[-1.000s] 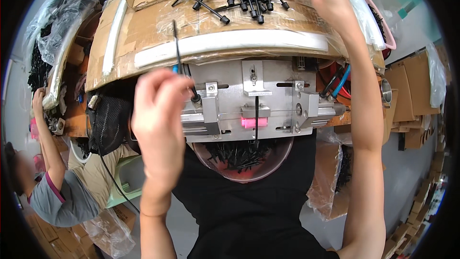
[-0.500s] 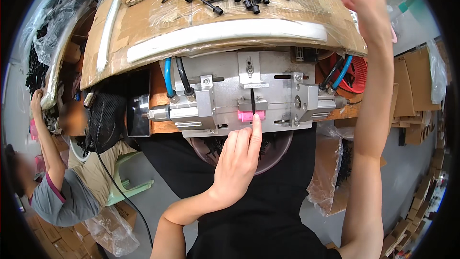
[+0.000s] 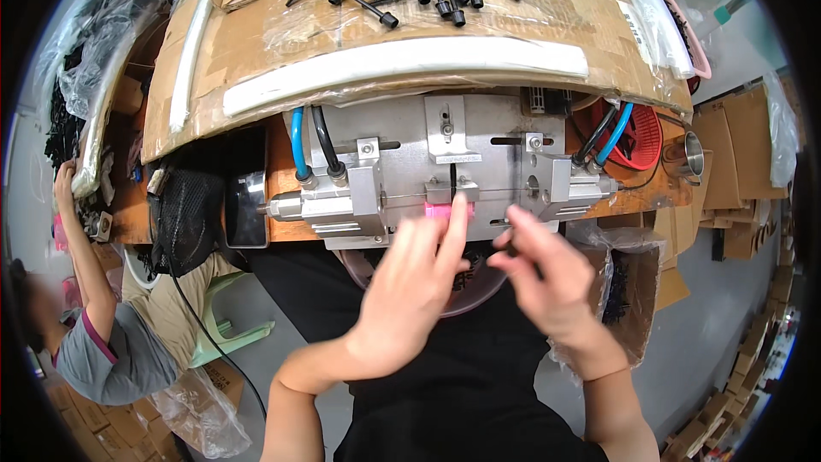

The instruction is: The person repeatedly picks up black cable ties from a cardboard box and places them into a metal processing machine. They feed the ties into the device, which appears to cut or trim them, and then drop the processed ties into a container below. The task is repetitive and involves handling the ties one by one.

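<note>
The left hand point(image 3: 402, 291), index finger outstretched, others loosely bent, gripping nothing visible, reaches a thin black plastic rod point(image 3: 453, 174) set in a silver metal fixture point(image 3: 407, 158). The right hand point(image 3: 550, 278) half curls, blurred; its hold cannot be told. The rod seems light, stiff, best pinched mid-shaft.

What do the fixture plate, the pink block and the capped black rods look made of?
Fixture plate: bare metal, perhaps steel or aluminium, satin grey with a soft sheen.
Pink block: probably plastic, judging by its bright, even colour.
Capped black rods: likely plastic, dark with small highlights, though coated metal is possible.
</note>
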`<action>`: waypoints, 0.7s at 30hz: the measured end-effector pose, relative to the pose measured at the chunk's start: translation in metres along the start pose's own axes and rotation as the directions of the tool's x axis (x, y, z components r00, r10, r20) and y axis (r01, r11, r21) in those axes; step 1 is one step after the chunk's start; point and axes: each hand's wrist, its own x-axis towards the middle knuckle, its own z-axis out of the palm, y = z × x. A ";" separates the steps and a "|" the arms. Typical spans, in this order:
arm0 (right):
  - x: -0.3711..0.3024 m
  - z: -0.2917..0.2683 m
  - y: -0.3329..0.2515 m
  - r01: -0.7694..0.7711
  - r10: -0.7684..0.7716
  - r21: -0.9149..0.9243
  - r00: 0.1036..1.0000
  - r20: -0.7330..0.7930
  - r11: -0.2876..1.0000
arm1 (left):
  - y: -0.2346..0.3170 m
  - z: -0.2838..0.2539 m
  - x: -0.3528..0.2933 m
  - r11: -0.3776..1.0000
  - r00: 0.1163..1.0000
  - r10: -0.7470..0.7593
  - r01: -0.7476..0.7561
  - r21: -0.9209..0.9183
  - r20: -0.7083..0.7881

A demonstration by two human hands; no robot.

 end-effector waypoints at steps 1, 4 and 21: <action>-0.010 0.009 0.000 0.020 -0.020 -0.029 1.000 0.013 0.999 | -0.005 -0.013 0.018 0.998 0.998 0.049 -0.050 -0.037 -0.031; -0.022 0.034 0.001 -0.007 0.008 -0.031 0.999 0.044 1.000 | -0.032 -0.038 0.082 0.986 0.926 0.022 0.043 0.163 -0.376; 0.172 -0.020 0.047 0.251 -0.388 -0.610 0.916 -0.101 0.751 | -0.008 -0.025 0.006 1.000 0.957 -0.018 0.020 0.007 -0.291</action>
